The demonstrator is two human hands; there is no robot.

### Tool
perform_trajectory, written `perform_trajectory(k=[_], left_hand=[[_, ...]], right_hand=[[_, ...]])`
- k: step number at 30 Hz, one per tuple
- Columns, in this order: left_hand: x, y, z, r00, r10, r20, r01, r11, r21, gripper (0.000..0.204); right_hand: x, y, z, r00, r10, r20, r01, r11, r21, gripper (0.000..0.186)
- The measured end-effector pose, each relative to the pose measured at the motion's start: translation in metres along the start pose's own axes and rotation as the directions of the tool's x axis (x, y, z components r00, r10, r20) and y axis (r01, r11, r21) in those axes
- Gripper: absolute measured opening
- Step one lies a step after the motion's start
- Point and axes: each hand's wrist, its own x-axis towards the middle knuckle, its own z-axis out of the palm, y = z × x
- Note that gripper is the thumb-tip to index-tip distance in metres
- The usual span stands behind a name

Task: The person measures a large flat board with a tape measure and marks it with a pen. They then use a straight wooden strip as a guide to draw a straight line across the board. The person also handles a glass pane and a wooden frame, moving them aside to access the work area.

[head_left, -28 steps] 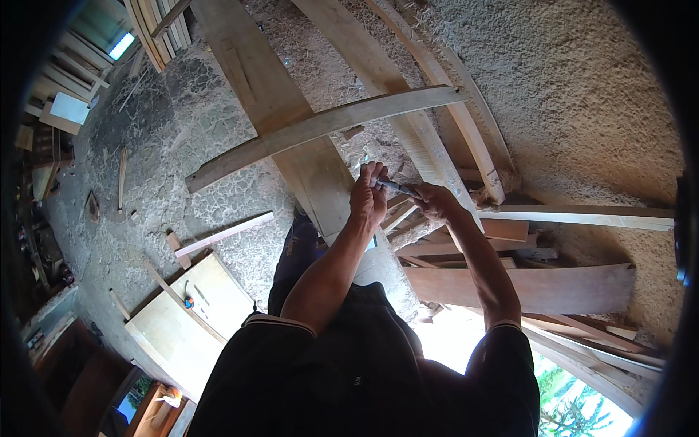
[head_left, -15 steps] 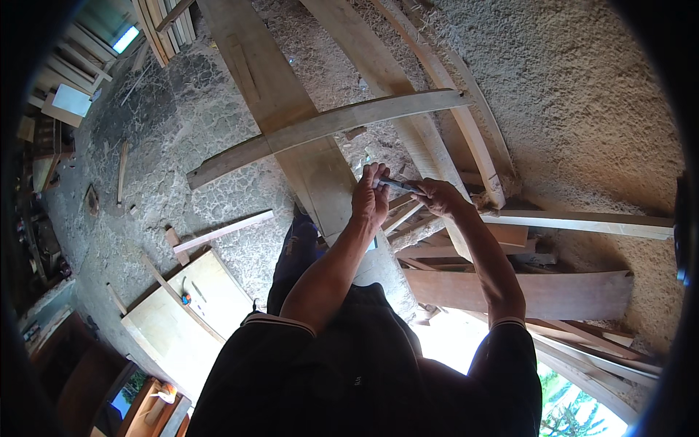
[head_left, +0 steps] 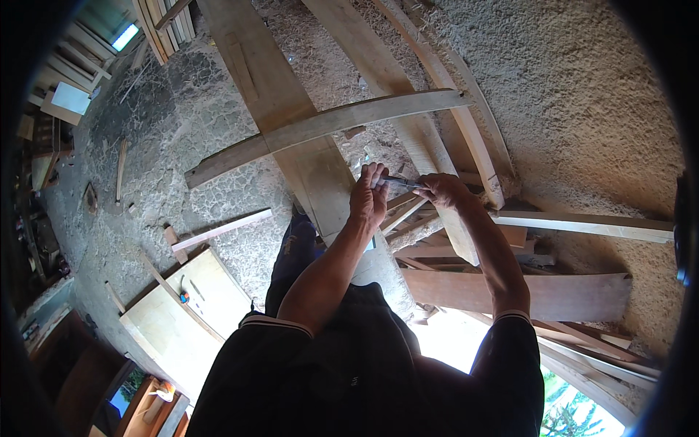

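Between my hands, above a long wide board (head_left: 291, 109), is a slim grey, pen-like tool (head_left: 402, 182); its exact kind is too small to make out. My left hand (head_left: 371, 195) is closed with bent fingers around its left end. The other end sits pinched in the fingers of my right hand (head_left: 443, 191). A curved wooden strip (head_left: 328, 125) lies across the board just beyond my hands.
Another plank (head_left: 378, 62) and long wooden pieces lean along the rough wall (head_left: 561, 87) at right. A wide brown board (head_left: 517, 293) and scrap wood lie below. At left, a pale panel (head_left: 186, 317) and a thin batten (head_left: 222, 231) rest on the cracked floor.
My right hand has shifted slightly to the right, away from my left hand, and more of the slim tool shows between them. My left hand is nearly still.
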Motion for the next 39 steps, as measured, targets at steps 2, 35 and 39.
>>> perform_trajectory(k=[2,35,39], left_hand=[[-0.001,0.001,0.002,1.000,-0.001,0.007,0.001,1.000,-0.001,0.045],[0.002,0.003,-0.003,0.999,0.003,0.034,-0.002,0.999,-0.051,0.029],[0.002,0.001,-0.003,0.999,0.007,0.037,-0.006,0.999,-0.048,0.032]], right_hand=[[-0.001,0.002,0.001,1.000,-0.002,-0.022,0.002,1.000,0.010,0.030],[0.016,-0.003,-0.017,0.992,-0.129,-0.014,0.128,0.991,-0.039,0.028],[0.018,0.002,-0.017,0.987,-0.156,-0.049,0.153,0.986,-0.062,0.025]])
